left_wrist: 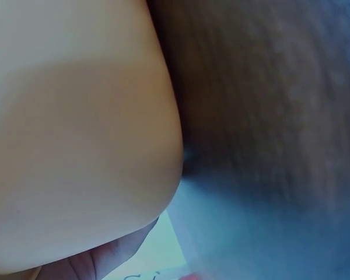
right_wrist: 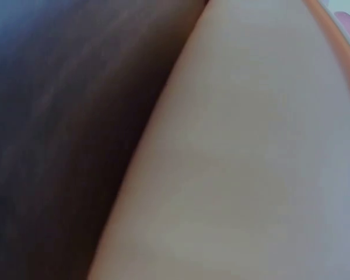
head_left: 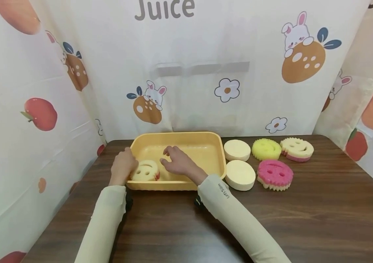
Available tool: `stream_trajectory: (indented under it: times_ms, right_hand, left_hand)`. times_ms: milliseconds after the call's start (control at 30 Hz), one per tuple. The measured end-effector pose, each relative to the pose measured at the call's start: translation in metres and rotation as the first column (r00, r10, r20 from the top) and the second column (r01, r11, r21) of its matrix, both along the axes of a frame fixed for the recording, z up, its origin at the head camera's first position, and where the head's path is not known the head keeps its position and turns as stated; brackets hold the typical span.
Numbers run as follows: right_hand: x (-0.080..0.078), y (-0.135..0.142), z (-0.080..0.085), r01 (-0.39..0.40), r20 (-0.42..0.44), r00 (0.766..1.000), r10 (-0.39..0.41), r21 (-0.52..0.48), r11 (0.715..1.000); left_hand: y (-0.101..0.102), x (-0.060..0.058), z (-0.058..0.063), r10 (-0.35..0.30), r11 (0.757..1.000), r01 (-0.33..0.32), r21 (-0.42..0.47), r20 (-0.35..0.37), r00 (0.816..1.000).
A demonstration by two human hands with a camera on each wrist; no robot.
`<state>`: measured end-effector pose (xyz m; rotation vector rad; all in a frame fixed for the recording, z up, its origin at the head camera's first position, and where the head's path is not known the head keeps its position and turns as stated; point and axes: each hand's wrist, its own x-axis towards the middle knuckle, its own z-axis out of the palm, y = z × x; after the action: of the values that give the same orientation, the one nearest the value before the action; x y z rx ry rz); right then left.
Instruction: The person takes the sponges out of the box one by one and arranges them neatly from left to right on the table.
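Observation:
A pale yellow plastic tray (head_left: 199,134) lies on the table. At its left end my left hand (head_left: 123,166) grips the side wall, fingers bent over the rim. Inside the tray's left front corner is a cream smiley-face sponge (head_left: 146,171) with a reddish-pink underside, close beside that hand. Over the tray's middle hovers my right hand (head_left: 179,162), fingers loosely bent with nothing in them. The left wrist view is mostly filled by the tray wall (left_wrist: 87,151), with part of the left hand (left_wrist: 105,256) below. In the right wrist view the tray wall (right_wrist: 221,151) hides the right hand.
Right of the tray sit two round cream sponges (head_left: 240,175), a yellow smiley sponge (head_left: 266,149), a cream-and-pink smiley sponge (head_left: 297,149) and a pink-and-cream one (head_left: 275,174). Printed curtains (head_left: 193,98) enclose the dark wooden table (head_left: 331,212) at the back and sides.

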<state>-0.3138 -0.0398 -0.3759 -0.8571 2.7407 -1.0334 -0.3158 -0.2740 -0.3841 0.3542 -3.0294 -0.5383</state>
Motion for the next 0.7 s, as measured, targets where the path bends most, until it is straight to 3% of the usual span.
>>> stream_trajectory:
  times_ms: [333, 700]
  right_hand:
    - [0.004, -0.025, -0.008, -0.001, 0.03, 1.0, 0.0, 0.024, 1.0]
    - [0.013, -0.034, -0.011, -0.072, 0.027, 0.997, 0.068, 0.179, 0.981]
  left_hand:
    - [-0.001, 0.001, 0.002, -0.006, 1.0, 0.005, -0.025, -0.025, 1.0]
    - [0.001, 0.001, -0.001, -0.001, 1.0, 0.002, 0.014, -0.02, 1.0]
